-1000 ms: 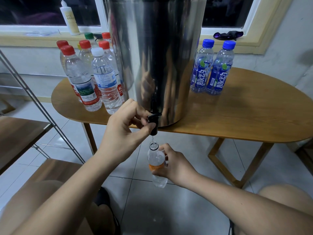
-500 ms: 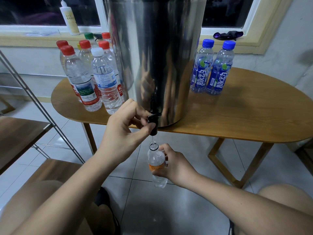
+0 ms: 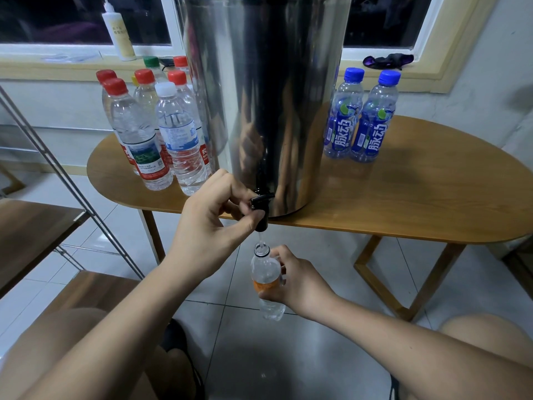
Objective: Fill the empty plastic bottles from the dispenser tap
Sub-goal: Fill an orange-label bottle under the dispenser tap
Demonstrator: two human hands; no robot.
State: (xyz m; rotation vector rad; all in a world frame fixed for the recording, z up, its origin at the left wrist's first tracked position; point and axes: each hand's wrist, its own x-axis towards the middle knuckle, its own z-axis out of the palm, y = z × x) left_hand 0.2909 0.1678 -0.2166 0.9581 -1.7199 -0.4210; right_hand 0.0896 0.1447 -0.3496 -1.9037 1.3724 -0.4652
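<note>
While a thin stream of water [image 3: 260, 237] runs from the black tap [image 3: 262, 210] into the open neck of the orange-labelled bottle [image 3: 266, 274], nothing has visibly shifted since half a second ago: both hands, the bottle and the tap sit where they were. The left hand [image 3: 207, 226] pinches the tap in a narrow grip, thumb under the spout and curled fingers at the lever. The right hand [image 3: 300, 281] holds the bottle upright just below the spout, off the edge of the surface [image 3: 418, 197] and above the tiled floor [image 3: 245, 356]; its grip wraps the bottle's middle. The steel dispenser [image 3: 265, 96] stands on the surface, with capped bottles [image 3: 138, 131] clustered at its left and two blue-capped bottles [image 3: 343, 119] at its right, all unmoved. The water level in the held bottle is too unclear to compare.
</note>
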